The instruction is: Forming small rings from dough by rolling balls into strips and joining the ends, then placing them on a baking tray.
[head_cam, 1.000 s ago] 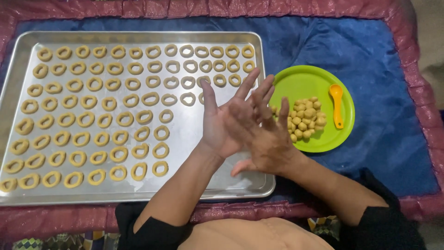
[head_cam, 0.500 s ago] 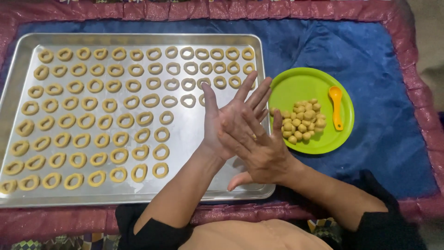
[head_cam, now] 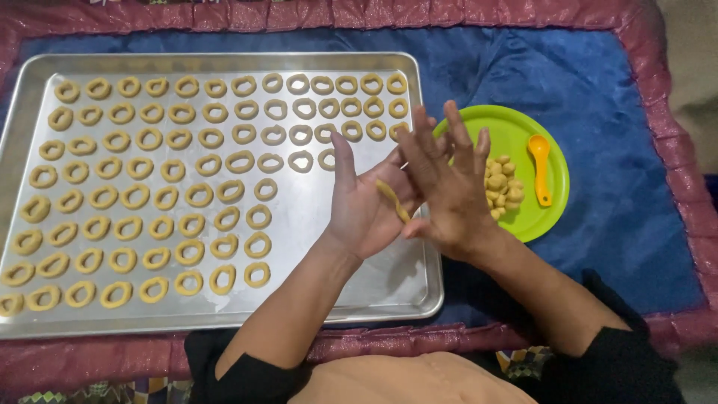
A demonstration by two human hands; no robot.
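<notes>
- The right hand point(head_cam: 449, 191) has slid forward across the left hand point(head_cam: 366, 209), its fingers now reaching toward the green plate point(head_cam: 553, 202).
- A thin rope of dough point(head_cam: 393, 200) now shows between the 2 palms; earlier it was hidden.
- The left hand's thumb has straightened upward.

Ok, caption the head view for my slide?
Left hand and right hand rolling a dough strip above a tray.

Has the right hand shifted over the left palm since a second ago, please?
Yes. The right hand has slid toward the person, its fingertips less far over the baking tray, uncovering a dough strip on the left hand.
</notes>
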